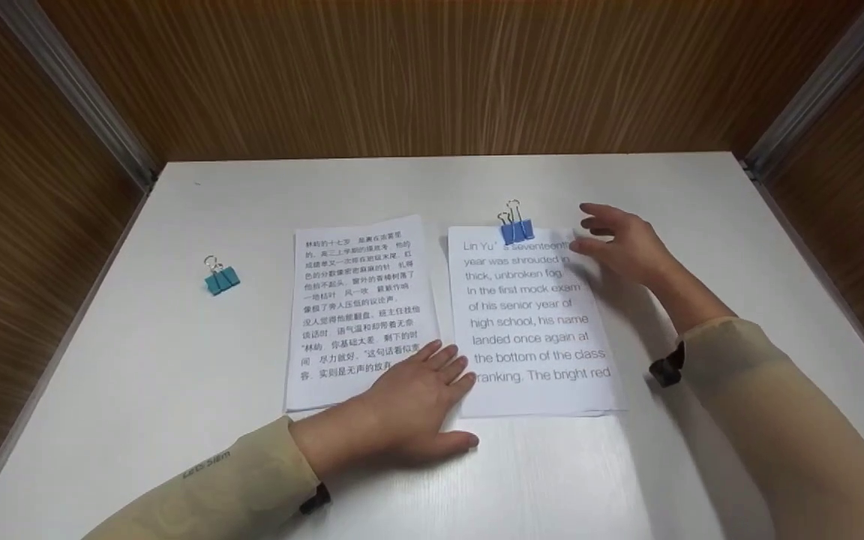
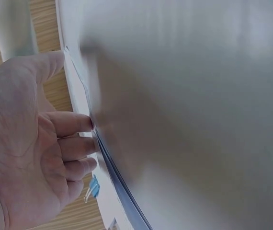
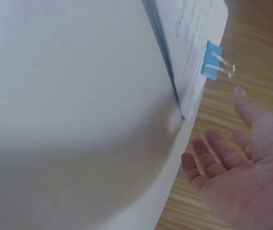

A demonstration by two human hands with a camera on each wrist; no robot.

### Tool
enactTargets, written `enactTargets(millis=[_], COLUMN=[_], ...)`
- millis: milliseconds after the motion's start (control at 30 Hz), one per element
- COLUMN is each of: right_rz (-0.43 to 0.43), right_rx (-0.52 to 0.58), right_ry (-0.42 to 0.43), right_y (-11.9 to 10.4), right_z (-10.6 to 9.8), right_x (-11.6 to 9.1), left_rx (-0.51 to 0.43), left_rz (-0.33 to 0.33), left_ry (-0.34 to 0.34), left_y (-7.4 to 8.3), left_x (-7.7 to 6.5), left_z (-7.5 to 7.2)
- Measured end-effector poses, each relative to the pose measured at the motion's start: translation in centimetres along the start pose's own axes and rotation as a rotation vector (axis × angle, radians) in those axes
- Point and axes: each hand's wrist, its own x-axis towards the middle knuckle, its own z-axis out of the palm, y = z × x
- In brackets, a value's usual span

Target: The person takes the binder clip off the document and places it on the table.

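Two paper stacks lie side by side: a left one with Chinese text (image 1: 353,300) and a right one with English text (image 1: 529,322). A blue binder clip (image 1: 517,231) sits on the right stack's top edge, its wire handles pointing away from the page. My left hand (image 1: 413,409) is over the left stack's lower right corner, fingers loosely extended and touching near the right stack's left edge. By the right stack's upper right corner is my right hand (image 1: 623,244), fingers slightly bent and holding nothing. A teal binder clip (image 1: 222,280) lies left of the stacks.
The white table (image 1: 139,375) has wood-patterned panels (image 1: 432,75) behind it and on both sides. A dark band (image 1: 668,367) shows at the right sleeve, another at the left sleeve (image 1: 316,499).
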Motion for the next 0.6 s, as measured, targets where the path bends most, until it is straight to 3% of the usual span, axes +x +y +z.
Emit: enactTargets(millis=[300,600], right_rz=[0.097,0.123], right_rx=[-0.04,-0.026], right_ry=[-0.097,-0.143], right_y=[0.7,0.6], right_z=[0.7,1.5], right_x=[2.2,2.4], left_rx=[-0.03,-0.053], left_rz=[0.004,0.004], left_ry=[0.015,0.018], left_y=[-0.1,-0.2], left_x=[0.0,-0.1], left_z=[0.0,0.0])
